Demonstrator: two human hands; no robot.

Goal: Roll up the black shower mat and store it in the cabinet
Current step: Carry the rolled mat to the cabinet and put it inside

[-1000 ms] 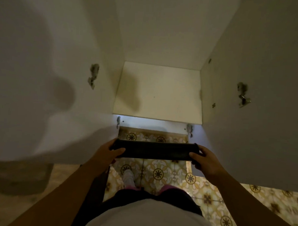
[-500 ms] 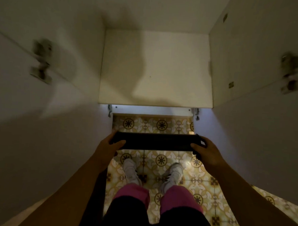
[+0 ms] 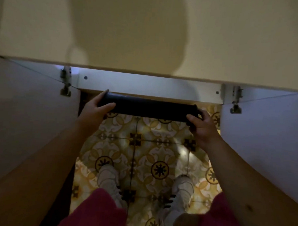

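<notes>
Mat (image 3: 150, 109) betw. fingers (image 3: 109, 105), both ends

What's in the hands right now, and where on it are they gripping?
The rolled mat, held level: the left hand grips its left end, the right hand its right end, just short of the cabinet.

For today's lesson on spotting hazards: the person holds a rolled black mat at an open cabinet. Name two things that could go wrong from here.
1. The rolled mat is gripped only at its ends by the left hand and right hand; a loosened grip could let it unroll or drop.
2. The mat sits level with the cabinet's front edge, so it may catch there instead of sliding onto the shelf.
</notes>
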